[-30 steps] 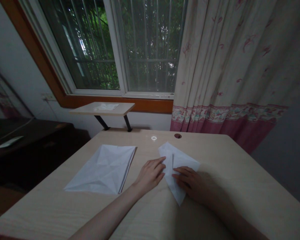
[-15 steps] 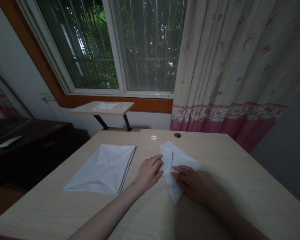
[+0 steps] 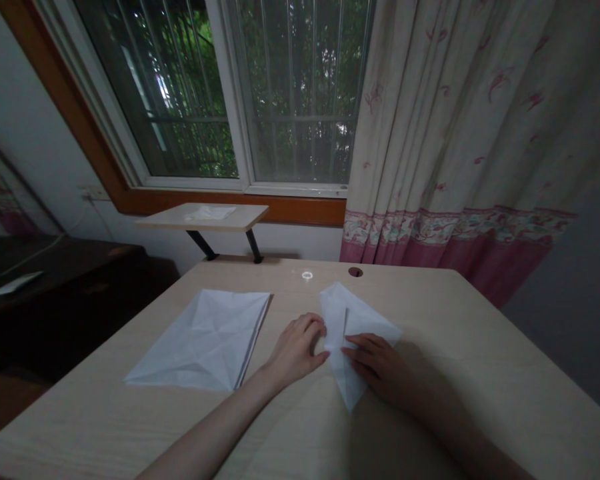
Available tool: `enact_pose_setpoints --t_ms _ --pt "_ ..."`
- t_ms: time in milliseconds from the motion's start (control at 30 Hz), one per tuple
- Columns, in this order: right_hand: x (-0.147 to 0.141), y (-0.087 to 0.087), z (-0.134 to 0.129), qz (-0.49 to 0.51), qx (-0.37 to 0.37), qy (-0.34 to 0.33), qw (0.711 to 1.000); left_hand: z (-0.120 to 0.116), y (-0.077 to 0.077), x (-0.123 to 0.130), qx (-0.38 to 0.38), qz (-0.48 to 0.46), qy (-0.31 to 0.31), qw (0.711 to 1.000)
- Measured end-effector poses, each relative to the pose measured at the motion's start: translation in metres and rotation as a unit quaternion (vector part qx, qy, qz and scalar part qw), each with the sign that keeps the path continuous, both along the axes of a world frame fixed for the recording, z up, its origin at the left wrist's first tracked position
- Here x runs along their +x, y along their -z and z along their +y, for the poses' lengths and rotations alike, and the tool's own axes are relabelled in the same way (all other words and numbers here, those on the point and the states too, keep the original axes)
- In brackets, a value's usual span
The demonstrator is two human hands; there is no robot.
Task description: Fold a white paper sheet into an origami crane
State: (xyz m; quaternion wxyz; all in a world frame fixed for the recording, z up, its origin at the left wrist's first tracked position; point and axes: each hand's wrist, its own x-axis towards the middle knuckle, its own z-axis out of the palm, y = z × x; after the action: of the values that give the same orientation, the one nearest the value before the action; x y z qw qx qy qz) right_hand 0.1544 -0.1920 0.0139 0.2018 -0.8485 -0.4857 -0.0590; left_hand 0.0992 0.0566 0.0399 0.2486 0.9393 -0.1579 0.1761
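Note:
A folded white sheet of paper [image 3: 361, 319] lies on the table between my hands, with one flap turned in from its left side and a point towards me. My left hand [image 3: 300, 347] rests at the paper's left edge, its thumb and fingers apart and touching that edge. On the right half of the sheet lies my right hand [image 3: 377, 363], fingers stretched out flat near the flap's edge. To the left sits a larger stack of creased white paper [image 3: 207, 340], which neither hand touches.
The wooden table [image 3: 480, 373] has a round cable hole [image 3: 355, 272] near its back edge. A small raised shelf [image 3: 250, 215] at the back left bears a piece of white paper [image 3: 211, 212]. Behind are a window and a curtain [image 3: 430, 133]; a dark cabinet [image 3: 80, 300] stands left.
My left thumb has spread slightly further from the fingers along the paper's edge. The right hand and the folded paper have hardly moved.

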Motion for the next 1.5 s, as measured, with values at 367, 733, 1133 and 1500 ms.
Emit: enact_pose_setpoints --t_ms 367,733,1133,1500 --pt "0.0 -0.003 0.002 0.012 -0.009 -0.005 1.0 -0.003 -0.006 -0.002 0.065 0.027 0.026 0.997" --pt "0.001 0.001 0.0 0.012 -0.002 -0.005 1.0 -0.004 -0.003 -0.004 0.093 0.02 0.044 0.994" --pt "0.004 0.007 0.0 0.0 0.011 -0.009 1.0 -0.006 0.001 -0.007 0.104 -0.007 0.059 0.993" --pt "0.001 0.004 0.001 0.006 0.02 -0.002 1.0 -0.015 0.006 -0.01 0.118 0.027 0.104 0.987"
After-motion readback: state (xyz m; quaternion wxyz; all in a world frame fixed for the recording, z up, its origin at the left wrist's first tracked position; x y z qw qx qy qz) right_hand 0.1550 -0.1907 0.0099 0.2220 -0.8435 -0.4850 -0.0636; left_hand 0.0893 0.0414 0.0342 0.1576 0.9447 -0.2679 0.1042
